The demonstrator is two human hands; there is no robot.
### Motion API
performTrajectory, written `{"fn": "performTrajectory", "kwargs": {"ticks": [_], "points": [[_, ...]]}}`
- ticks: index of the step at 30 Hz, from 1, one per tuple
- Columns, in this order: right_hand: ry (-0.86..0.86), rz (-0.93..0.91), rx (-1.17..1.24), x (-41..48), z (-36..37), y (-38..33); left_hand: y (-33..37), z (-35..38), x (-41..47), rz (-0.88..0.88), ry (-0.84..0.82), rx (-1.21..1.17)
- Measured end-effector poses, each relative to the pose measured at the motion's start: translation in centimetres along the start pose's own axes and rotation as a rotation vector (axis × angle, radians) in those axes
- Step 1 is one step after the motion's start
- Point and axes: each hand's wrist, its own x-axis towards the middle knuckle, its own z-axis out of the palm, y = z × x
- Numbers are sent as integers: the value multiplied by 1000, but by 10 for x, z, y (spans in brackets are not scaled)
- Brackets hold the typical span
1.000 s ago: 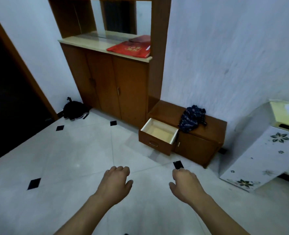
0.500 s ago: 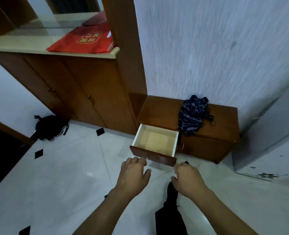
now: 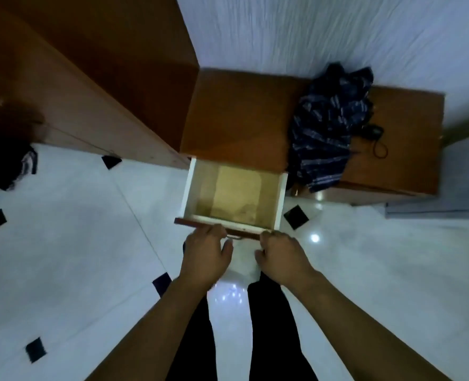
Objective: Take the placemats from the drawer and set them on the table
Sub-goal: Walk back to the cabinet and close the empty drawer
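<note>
Two hands at open drawer (image 3: 233,196) | white tiled floor (image 3: 76,243) | low wooden cabinet (image 3: 241,116)

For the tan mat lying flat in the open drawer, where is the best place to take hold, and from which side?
Take the mat by its near edge, reaching down from above over the drawer front. It lies flat on the bottom with walls all round, so only the open top gives access. Both the left hand and right hand are already at that front.

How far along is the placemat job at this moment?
Done: the drawer is pulled open. In hand: both hands, left and right, are at its front edge, holding nothing. A tan sheet lies inside, possibly a placemat; too blurred to tell. Left: lifting mats out and setting them on a table, which is not in view.
</note>
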Motion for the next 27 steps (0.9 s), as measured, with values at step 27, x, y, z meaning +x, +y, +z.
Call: {"fn": "performTrajectory", "kwargs": {"ticks": [27], "points": [[198,1070,1638,166,169,22,-147,143,145,-856,-191,-963]]}}
